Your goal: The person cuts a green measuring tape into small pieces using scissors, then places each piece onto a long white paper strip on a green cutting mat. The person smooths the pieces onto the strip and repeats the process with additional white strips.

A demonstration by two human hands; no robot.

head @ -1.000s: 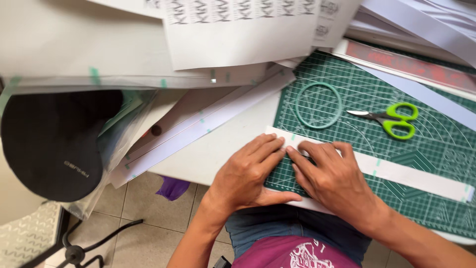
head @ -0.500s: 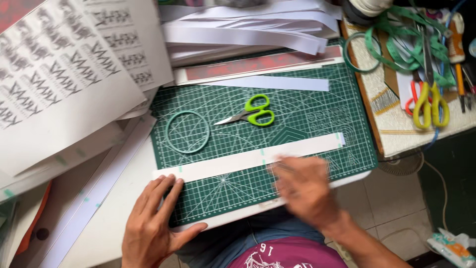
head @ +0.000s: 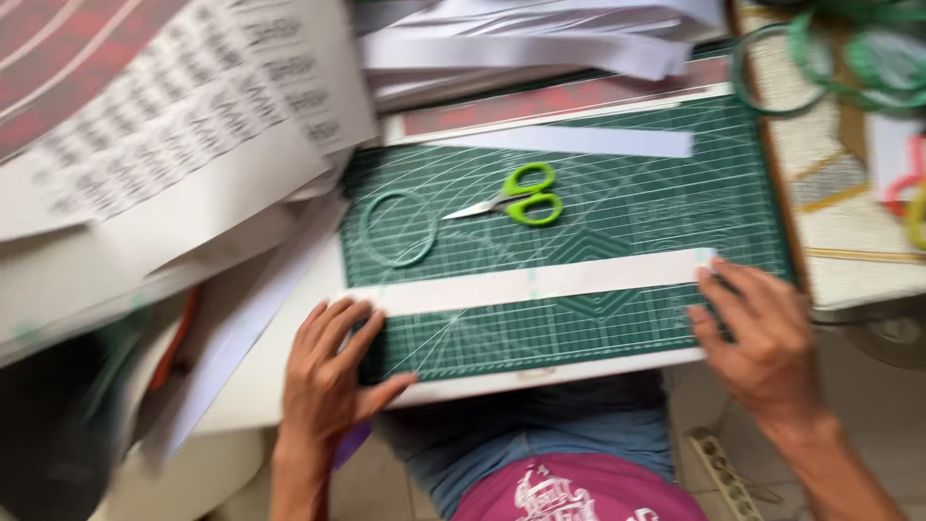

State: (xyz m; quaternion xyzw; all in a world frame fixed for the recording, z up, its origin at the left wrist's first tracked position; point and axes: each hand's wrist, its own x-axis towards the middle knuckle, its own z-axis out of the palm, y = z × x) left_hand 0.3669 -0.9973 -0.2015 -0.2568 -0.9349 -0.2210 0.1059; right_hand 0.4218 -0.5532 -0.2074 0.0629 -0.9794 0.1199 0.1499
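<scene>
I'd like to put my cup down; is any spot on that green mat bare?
Bare patches on the cutting mat: right of the scissors, and below the white paper strip between left hand and right hand. Paper piles crowd the left.

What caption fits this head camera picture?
Left hand and right hand press a white paper strip onto a green cutting mat.

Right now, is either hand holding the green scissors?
No, the green scissors lie untouched on the cutting mat, while the left hand and right hand press the ends of the white paper strip.
</scene>
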